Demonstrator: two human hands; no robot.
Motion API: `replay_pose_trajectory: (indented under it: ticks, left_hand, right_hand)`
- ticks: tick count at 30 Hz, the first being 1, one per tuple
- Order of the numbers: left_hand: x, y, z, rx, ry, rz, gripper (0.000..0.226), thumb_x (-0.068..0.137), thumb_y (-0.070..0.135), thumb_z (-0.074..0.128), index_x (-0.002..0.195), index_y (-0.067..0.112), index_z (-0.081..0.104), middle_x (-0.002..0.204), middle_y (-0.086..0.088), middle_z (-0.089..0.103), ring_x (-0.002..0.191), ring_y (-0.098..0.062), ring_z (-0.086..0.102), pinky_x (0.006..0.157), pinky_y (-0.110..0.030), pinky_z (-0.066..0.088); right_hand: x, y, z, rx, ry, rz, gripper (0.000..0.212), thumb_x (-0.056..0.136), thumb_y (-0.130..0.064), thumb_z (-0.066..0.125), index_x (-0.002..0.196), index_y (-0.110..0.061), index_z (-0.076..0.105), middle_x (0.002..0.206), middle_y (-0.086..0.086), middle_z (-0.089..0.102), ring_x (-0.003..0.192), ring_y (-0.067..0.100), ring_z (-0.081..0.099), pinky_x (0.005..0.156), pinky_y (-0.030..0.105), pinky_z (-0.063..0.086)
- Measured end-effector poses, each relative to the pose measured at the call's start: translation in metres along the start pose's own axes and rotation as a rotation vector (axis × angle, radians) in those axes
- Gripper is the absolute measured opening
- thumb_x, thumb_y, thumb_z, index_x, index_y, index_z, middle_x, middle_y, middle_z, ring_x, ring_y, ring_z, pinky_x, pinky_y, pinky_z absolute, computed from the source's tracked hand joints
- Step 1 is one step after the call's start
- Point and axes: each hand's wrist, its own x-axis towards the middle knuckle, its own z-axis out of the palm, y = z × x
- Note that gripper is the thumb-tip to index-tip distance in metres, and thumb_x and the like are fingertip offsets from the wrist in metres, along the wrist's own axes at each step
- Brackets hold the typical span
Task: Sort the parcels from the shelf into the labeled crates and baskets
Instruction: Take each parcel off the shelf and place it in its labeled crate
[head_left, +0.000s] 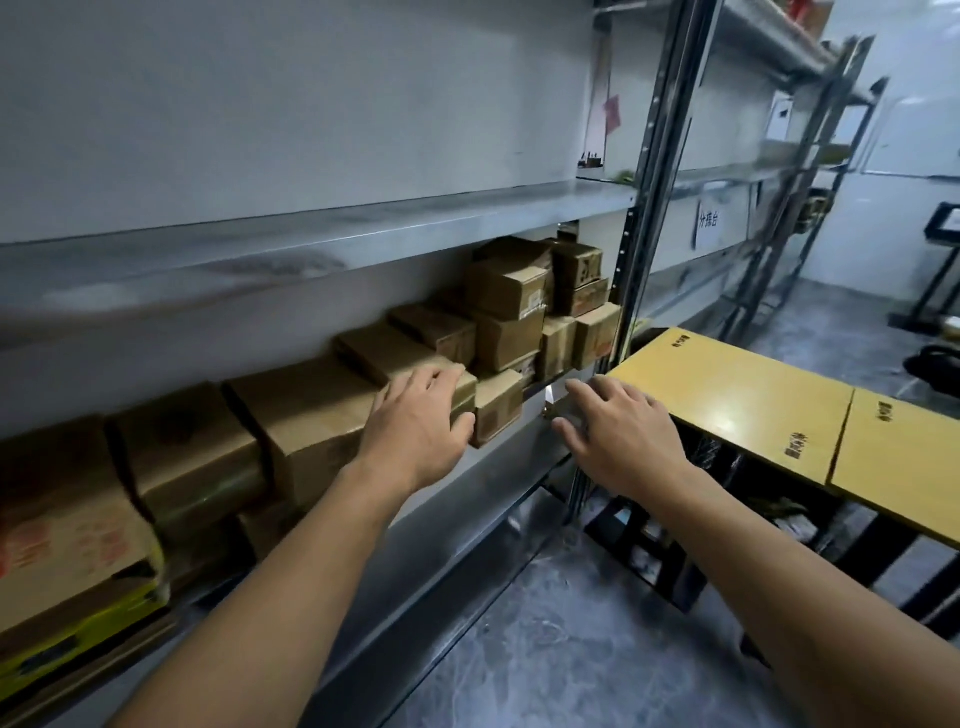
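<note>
Two grips, fingers spread, holding nothing: left grip (421, 421) lies over the near corner of the flat brown cardboard parcel (384, 353) on the grey metal shelf (498, 465), long axis running back-left; right grip (623, 431) just right, farther.

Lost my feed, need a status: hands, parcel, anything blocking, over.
Left hand flat on a brown parcel on the shelf. Right hand open, empty, at the shelf edge. Small box sits close beside the parcel.
</note>
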Motion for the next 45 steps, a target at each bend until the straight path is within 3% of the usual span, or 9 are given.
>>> replay_pose_trajectory:
  ticks: [10,17,22,30,33,36,40,42,45]
  left_hand:
    - [0.173,0.004,0.062,-0.049,0.003,0.029,0.060,0.099,0.047,0.044,0.153,0.029,0.025,0.151,0.002,0.037,0.138,-0.021,0.032,0.116,-0.040,0.027]
    - [0.237,0.009,0.088,0.000,-0.014,-0.020,0.059,0.100,0.045,0.045,0.153,0.029,0.025,0.154,0.001,0.036,0.142,-0.022,0.031,0.118,-0.041,0.027]
    - [0.272,0.017,0.098,-0.006,0.014,-0.134,0.062,0.099,0.044,0.047,0.154,0.032,0.021,0.153,0.002,0.036,0.139,-0.023,0.034,0.116,-0.043,0.030]
    - [0.300,0.036,0.135,-0.166,0.005,-0.427,0.079,0.096,0.045,0.054,0.158,0.021,0.011,0.158,-0.004,0.031,0.141,-0.027,0.032,0.117,-0.044,0.029]
    - [0.297,0.048,0.148,-0.315,0.114,-0.456,0.080,0.096,0.037,0.059,0.159,0.023,0.011,0.160,0.002,0.025,0.144,-0.021,0.027,0.119,-0.041,0.027]
    - [0.287,0.066,0.154,-0.436,0.278,-0.447,0.074,0.096,0.031,0.060,0.156,0.037,0.018,0.158,0.013,0.024,0.143,-0.011,0.024,0.117,-0.032,0.027]
    - [0.270,0.090,0.151,-0.750,0.491,-0.439,0.050,0.097,0.028,0.057,0.131,0.061,0.043,0.156,0.017,0.026,0.134,0.012,0.032,0.111,-0.018,0.032]
    - [0.261,0.096,0.154,-0.939,0.619,-0.432,0.040,0.093,0.033,0.054,0.122,0.060,0.058,0.153,0.019,0.032,0.135,0.004,0.039,0.113,-0.034,0.041]
    - [0.243,0.096,0.162,-0.981,0.846,-0.474,0.036,0.088,0.044,0.058,0.122,0.054,0.061,0.146,0.013,0.042,0.136,-0.014,0.047,0.109,-0.049,0.045]
  right_hand:
    - [0.157,0.052,0.031,0.008,0.028,-0.016,0.062,0.102,-0.062,0.034,0.155,-0.031,0.030,0.156,0.003,0.040,0.144,0.025,0.037,0.115,0.041,0.033]
    - [0.238,0.079,0.057,0.094,0.050,-0.064,0.060,0.102,-0.060,0.036,0.154,-0.031,0.034,0.157,0.005,0.039,0.143,0.028,0.040,0.114,0.044,0.038]
    - [0.316,0.090,0.072,0.507,0.034,-0.094,0.053,0.102,-0.054,0.047,0.152,-0.037,0.040,0.160,0.004,0.034,0.144,0.027,0.036,0.113,0.045,0.038]
    - [0.385,0.086,0.098,0.987,-0.119,-0.235,0.039,0.101,-0.043,0.055,0.137,-0.027,0.056,0.135,0.001,0.062,0.121,0.017,0.057,0.097,0.030,0.045]
    - [0.384,0.090,0.100,1.133,-0.127,-0.283,0.025,0.100,-0.043,0.058,0.120,-0.029,0.061,0.119,-0.004,0.066,0.108,0.012,0.063,0.092,0.036,0.054]
    - [0.378,0.101,0.100,1.318,-0.161,-0.272,0.009,0.099,-0.042,0.061,0.105,-0.035,0.058,0.105,-0.006,0.067,0.096,0.014,0.068,0.078,0.037,0.061]
    - [0.361,0.108,0.099,1.634,-0.380,-0.271,0.009,0.101,-0.031,0.060,0.109,-0.034,0.057,0.106,0.004,0.063,0.094,0.021,0.070,0.066,0.031,0.061]
    - [0.350,0.105,0.100,1.746,-0.441,-0.269,0.011,0.101,-0.025,0.060,0.111,-0.032,0.058,0.108,0.009,0.062,0.094,0.022,0.069,0.066,0.033,0.061]
    - [0.332,0.098,0.108,1.808,-0.487,-0.296,0.016,0.101,-0.026,0.060,0.107,-0.041,0.062,0.115,0.015,0.060,0.104,0.032,0.067,0.084,0.051,0.060]
